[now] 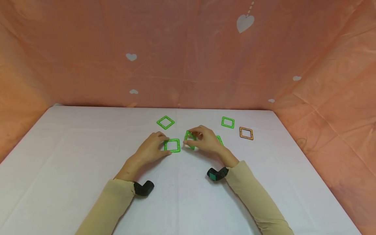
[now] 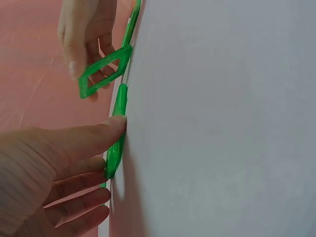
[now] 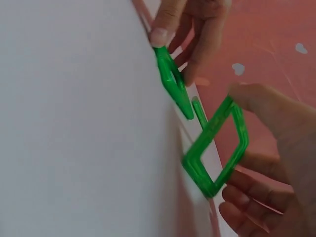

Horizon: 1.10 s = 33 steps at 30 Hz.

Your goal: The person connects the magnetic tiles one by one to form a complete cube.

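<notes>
Near the middle of the white table (image 1: 88, 147), a green square frame (image 1: 178, 145) lies flat, and my left hand (image 1: 150, 148) grips it by its left part. In the left wrist view the thumb (image 2: 111, 129) presses on this frame while the other fingers spread beneath and beside it. My right hand (image 1: 207, 139) pinches a second green square frame (image 3: 211, 127) between thumb and fingers. That one is tilted up on edge, just right of the first, with a gap between the two. Behind the right hand another green frame (image 1: 219, 140) is partly hidden.
A green frame (image 1: 161, 125) lies turned like a diamond farther back. At the back right are one more green square frame (image 1: 227, 126) and an orange square frame (image 1: 246, 138). Pinkish-orange cloth (image 1: 182, 65) with white hearts hangs behind the table.
</notes>
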Available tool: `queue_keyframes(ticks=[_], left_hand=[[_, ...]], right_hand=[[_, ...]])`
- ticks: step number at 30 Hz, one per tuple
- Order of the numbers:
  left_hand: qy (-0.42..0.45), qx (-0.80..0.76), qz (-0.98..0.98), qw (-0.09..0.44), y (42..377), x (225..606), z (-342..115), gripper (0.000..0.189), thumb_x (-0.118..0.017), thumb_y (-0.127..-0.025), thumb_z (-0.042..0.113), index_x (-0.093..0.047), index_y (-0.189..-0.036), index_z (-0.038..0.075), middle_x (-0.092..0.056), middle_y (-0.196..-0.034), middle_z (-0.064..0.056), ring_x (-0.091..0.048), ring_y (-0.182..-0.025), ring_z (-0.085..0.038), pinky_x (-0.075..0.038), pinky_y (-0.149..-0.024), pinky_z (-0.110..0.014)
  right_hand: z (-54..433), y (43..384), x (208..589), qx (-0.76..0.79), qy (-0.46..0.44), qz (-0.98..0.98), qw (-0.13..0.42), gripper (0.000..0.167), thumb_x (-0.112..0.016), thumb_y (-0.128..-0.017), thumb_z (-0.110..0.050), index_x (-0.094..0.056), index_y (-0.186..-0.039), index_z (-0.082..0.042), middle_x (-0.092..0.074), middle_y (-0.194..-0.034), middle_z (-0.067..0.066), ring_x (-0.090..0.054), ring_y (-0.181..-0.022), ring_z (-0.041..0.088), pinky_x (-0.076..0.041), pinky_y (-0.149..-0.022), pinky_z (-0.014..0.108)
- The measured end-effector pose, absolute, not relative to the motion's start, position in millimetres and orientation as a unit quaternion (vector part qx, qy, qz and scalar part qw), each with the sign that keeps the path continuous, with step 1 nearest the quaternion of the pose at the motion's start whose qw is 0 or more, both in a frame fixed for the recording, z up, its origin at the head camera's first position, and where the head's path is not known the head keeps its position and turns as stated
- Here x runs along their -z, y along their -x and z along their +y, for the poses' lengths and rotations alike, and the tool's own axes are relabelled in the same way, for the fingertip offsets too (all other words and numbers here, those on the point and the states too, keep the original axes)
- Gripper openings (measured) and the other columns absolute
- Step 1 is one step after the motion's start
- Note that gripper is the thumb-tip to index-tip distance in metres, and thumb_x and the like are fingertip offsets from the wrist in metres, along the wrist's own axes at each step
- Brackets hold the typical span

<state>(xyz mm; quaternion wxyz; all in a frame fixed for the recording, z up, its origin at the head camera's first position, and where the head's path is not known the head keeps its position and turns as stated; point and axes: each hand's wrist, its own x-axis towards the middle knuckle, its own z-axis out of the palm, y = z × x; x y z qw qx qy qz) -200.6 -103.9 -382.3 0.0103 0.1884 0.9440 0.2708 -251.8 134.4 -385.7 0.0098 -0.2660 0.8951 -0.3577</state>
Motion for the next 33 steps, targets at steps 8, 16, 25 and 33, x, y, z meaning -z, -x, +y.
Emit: queue_keyframes(ticks=[8, 16, 25, 33], left_hand=[[-0.198, -0.294, 0.935, -0.007, 201.5, 388.6, -101.4, 0.049, -0.078, -0.079, 0.019, -0.063, -0.118, -0.007, -0.060, -0.114, -0.016, -0.053, -0.110, -0.033, -0.043, -0.097, -0.045], [-0.184, -0.319, 0.929, -0.031, 202.8, 389.0, -104.3, 0.046, -0.080, -0.075, 0.015, -0.065, -0.113, -0.006, -0.062, -0.110, -0.016, -0.054, -0.103, -0.033, -0.044, -0.092, -0.046], [-0.179, -0.323, 0.929, -0.022, 202.1, 388.0, -103.7, 0.046, -0.079, -0.077, 0.016, -0.064, -0.115, -0.005, -0.061, -0.110, -0.016, -0.053, -0.103, -0.032, -0.044, -0.091, -0.045], [-0.169, -0.323, 0.931, -0.019, 201.5, 389.1, -103.3, 0.048, -0.080, -0.077, 0.018, -0.064, -0.117, -0.004, -0.060, -0.114, -0.016, -0.052, -0.104, -0.031, -0.043, -0.092, -0.045]], right_hand=[[141.0, 249.8, 383.1, 0.422, 0.238, 0.873, 0.058, 0.046, -0.077, -0.081, -0.024, -0.064, -0.121, -0.005, -0.068, -0.108, 0.010, -0.063, -0.103, 0.023, -0.051, -0.092, 0.038], [139.7, 252.6, 381.4, 0.468, 0.227, 0.849, 0.090, 0.048, -0.075, -0.083, -0.022, -0.060, -0.125, -0.004, -0.068, -0.114, 0.011, -0.065, -0.105, 0.023, -0.051, -0.093, 0.037], [140.6, 251.9, 382.7, 0.513, 0.239, 0.814, 0.130, 0.050, -0.070, -0.086, -0.013, -0.055, -0.132, -0.001, -0.062, -0.126, 0.015, -0.062, -0.114, 0.028, -0.047, -0.099, 0.040], [137.1, 252.5, 385.2, 0.526, 0.251, 0.798, 0.155, 0.050, -0.067, -0.088, -0.011, -0.053, -0.134, 0.000, -0.061, -0.128, 0.016, -0.060, -0.116, 0.028, -0.050, -0.095, 0.035]])
